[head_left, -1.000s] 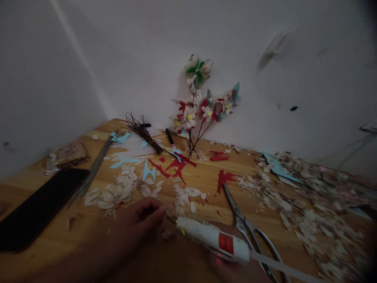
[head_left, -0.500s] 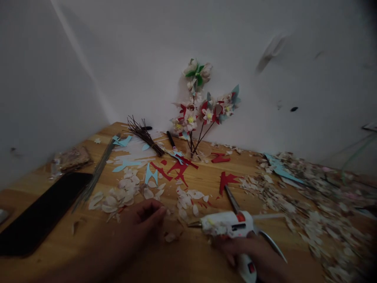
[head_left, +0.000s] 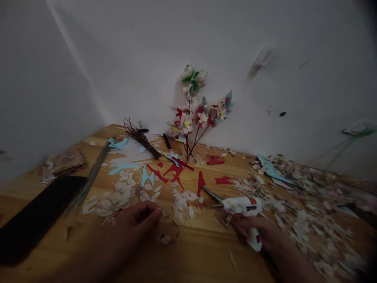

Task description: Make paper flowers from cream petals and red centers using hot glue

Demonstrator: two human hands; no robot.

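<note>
Head view: wooden table (head_left: 200,255) by pale wall (head_left: 141,59); right grip (head_left: 255,225) clasps glue gun (head_left: 241,205); left grip (head_left: 141,221) unclear.

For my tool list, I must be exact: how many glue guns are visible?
1. The glue gun is in the right hand, partly covering the scissors, nozzle toward the picture's left. No other is visible, though the petal heap could hide something.

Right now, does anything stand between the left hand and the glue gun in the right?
Nothing upright shows; only loose petals lie on the table between the left hand and the glue gun, which the right hand holds.
</note>
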